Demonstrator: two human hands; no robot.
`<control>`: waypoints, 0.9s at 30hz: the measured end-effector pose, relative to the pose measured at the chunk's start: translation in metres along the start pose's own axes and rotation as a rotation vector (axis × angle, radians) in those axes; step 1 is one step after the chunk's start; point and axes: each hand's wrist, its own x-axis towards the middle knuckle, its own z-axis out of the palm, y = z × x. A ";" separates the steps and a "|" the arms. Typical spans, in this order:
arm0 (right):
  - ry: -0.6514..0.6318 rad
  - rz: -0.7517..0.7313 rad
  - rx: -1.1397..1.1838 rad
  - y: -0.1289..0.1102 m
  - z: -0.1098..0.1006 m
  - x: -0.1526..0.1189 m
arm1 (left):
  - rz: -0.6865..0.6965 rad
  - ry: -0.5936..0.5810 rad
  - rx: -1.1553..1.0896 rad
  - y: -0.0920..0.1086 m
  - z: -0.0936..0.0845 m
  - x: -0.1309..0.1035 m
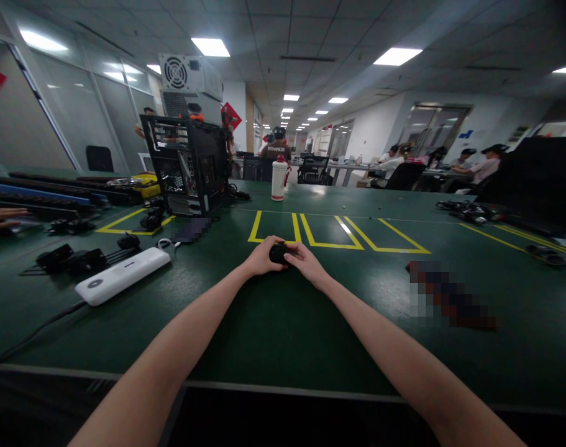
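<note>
A small black round object (278,253) is held between my two hands, low over the green table (292,335). My left hand (262,256) curls around its left side, with fingers over the top. From the right, the fingers of my right hand (304,261) press against it. What the object is cannot be made out. Just beyond my hands, yellow tape outlines (297,228) mark the tabletop.
To the left lie a white power strip (124,276), black cabled parts (80,257) and an open computer case (192,164). A white bottle (278,180) stands ahead. A blurred reddish item (450,298) lies right. Another person's hand (3,218) is at far left.
</note>
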 end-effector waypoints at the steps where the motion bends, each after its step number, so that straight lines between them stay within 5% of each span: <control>1: 0.028 -0.002 -0.017 0.000 0.001 0.001 | -0.001 0.001 0.001 0.000 0.000 0.000; 6: 0.095 0.032 -0.042 0.000 0.003 0.004 | 0.002 0.014 -0.004 -0.002 0.002 0.001; 14: -0.014 0.071 0.112 -0.005 0.002 -0.001 | -0.002 0.008 -0.019 -0.002 0.002 0.001; 22: 0.077 0.063 0.031 -0.006 0.003 0.003 | -0.017 -0.005 -0.010 -0.001 0.001 0.001; 27: 0.027 0.134 0.107 -0.006 0.001 0.001 | -0.019 -0.009 -0.005 0.001 -0.001 0.000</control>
